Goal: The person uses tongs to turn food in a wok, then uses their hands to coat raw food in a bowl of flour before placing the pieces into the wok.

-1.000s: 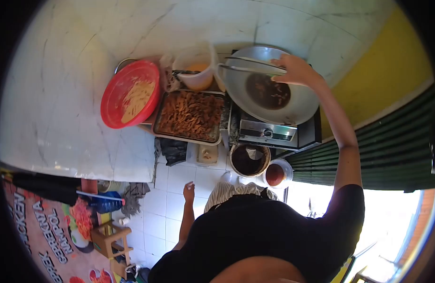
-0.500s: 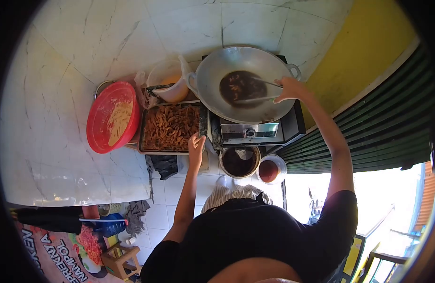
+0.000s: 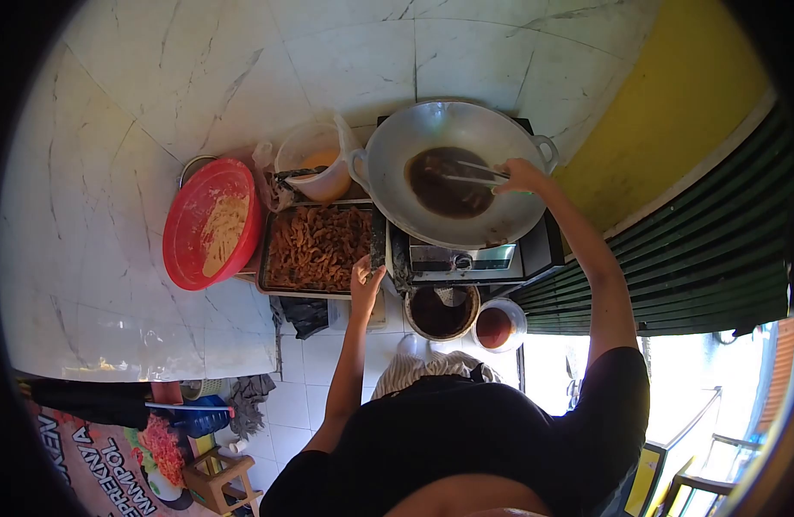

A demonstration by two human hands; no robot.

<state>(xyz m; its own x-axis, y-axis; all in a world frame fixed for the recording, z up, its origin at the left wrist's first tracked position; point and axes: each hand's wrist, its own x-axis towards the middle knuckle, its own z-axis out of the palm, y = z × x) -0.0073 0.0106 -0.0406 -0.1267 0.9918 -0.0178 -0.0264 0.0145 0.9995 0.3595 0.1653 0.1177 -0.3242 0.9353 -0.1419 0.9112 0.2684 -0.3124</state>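
Observation:
My right hand (image 3: 521,177) grips metal tongs (image 3: 476,180) whose two arms reach into the dark oil (image 3: 438,200) in a big grey wok (image 3: 388,164). A few brown pieces (image 3: 476,200) show in the oil near the tong tips. By the front right corner of a tray (image 3: 315,291) hovers my left hand (image 3: 366,277), loosely bent, thumb and fingers apart, with nothing visible between them. That tray is heaped with browned fried strips (image 3: 315,246).
The wok sits on a gas stove (image 3: 463,261). A red bowl of flour (image 3: 180,250) stands left, a white bucket of orange liquid (image 3: 328,185) behind the tray. Below the stove are a dark-filled pot (image 3: 440,312) and a tub of reddish liquid (image 3: 495,327).
The tongs have shifted in the wok, their arms now nearer each other, and my right hand is closer to the oil. The whole view has shifted slightly; my left hand stays by the tray corner.

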